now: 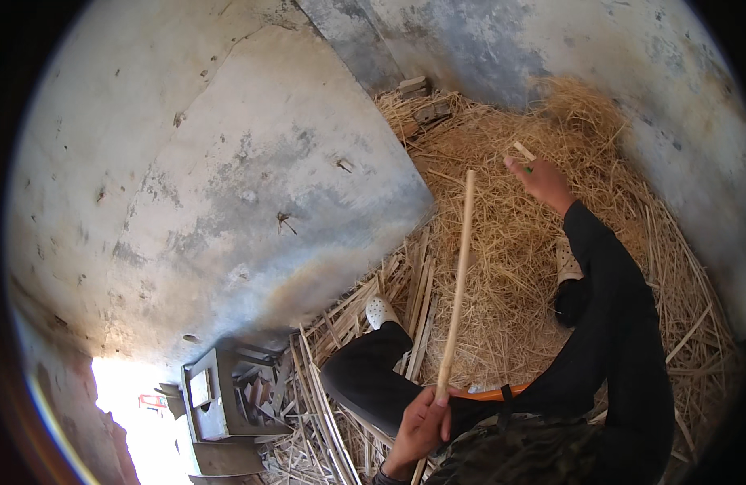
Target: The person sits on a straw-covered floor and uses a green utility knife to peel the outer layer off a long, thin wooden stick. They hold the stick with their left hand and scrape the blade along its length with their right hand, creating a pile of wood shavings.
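Left hand: mine [421, 432], closed around the lower part of a long pale stick [458, 283].
Stick: rises from my left fist, its top end left of my right hand.
Right hand: mine [543, 186], stretched forward, well apart from my left; a short wood piece [524, 151] shows at its fingers, but I can't tell whether I'm gripping it.
Straw [510, 242]: heaped below and around my right hand.

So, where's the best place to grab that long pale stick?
Probably round the lower part of the stick, from the person's left, as the left hand does: the shaft is slim enough for fingers to close around, this part lies nearest the body, and the far end points away.
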